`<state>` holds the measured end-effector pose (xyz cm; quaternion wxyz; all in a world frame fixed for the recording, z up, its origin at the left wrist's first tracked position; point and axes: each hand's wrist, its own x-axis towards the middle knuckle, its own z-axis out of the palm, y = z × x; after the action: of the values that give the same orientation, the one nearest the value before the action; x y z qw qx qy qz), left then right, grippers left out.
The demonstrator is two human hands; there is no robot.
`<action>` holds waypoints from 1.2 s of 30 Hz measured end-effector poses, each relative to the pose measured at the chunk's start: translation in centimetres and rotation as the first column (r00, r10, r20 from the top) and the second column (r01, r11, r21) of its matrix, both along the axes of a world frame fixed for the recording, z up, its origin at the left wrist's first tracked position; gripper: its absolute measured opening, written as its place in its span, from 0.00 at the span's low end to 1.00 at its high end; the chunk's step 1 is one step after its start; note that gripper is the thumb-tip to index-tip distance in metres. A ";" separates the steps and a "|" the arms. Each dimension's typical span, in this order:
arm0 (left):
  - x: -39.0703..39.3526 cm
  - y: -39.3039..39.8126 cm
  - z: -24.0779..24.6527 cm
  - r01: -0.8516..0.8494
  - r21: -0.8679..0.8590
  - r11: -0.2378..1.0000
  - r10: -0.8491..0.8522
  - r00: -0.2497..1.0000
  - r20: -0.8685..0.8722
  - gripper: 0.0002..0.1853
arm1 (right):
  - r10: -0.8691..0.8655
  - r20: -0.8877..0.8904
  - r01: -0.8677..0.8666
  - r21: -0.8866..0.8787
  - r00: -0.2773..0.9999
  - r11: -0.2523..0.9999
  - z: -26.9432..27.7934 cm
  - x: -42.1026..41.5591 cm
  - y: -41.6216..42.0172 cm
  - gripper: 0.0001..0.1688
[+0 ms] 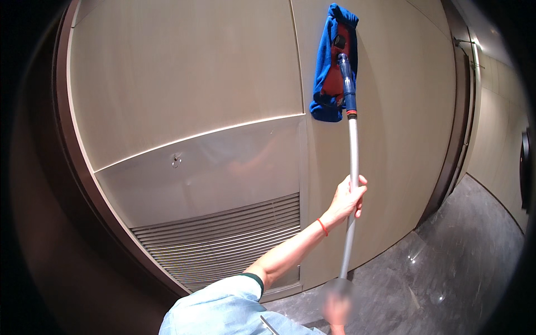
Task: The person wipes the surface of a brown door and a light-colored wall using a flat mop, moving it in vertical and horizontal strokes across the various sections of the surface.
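A flat mop head [335, 75] with a red plate is wrapped in blue cloth and lies against the beige wall panel [393, 138]. From its blue joint a metal mop pole [354, 146] runs down towards me. My left hand [349, 197], with a red cord on the wrist, is closed around the middle of the pole. At the pole's lower end is my right hand [337, 307], partly blurred; its fingers cannot be made out.
Left of the pole, a metal panel [209, 167] with a small ring and a louvred vent [234, 238] is set in the wall. A dark door frame [458, 125] stands at the right. Grey marbled floor [460, 234] lies below, and a dark object [525, 169] is at the far right edge.
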<state>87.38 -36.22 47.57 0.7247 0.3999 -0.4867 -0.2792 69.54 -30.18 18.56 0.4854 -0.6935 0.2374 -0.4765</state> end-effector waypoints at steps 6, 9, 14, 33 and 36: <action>-0.3 0.0 1.6 -0.069 -0.171 0.983 0.055 0.995 -0.084 0.07 | 0.025 -0.046 -0.028 -0.047 0.999 0.999 6.6 -0.9 -2.0 0.22; -1.5 -0.1 4.4 -0.100 -0.296 0.950 0.071 0.992 -0.108 0.07 | 0.077 -0.056 -0.080 -0.045 0.995 0.996 9.3 -1.7 -5.2 0.21; -2.3 -0.8 6.2 -0.171 -0.310 0.935 0.156 0.985 -0.072 0.08 | 0.188 -0.062 -0.188 0.004 0.980 0.982 11.2 -0.5 -9.1 0.22; 1.9 -16.4 11.8 -0.018 -0.338 0.941 0.069 0.988 0.139 0.11 | 0.304 0.208 -0.350 0.237 0.929 0.906 14.2 5.3 -24.3 0.24; 1.4 -22.1 13.0 0.061 -0.299 0.952 0.000 0.980 0.198 0.12 | 0.275 0.246 -0.340 0.280 0.929 0.898 14.6 5.6 -28.6 0.24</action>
<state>88.73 -58.34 60.58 0.7219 0.3015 -0.5988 -0.1715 75.13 -58.79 33.12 0.6815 -0.5835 0.1480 -0.4162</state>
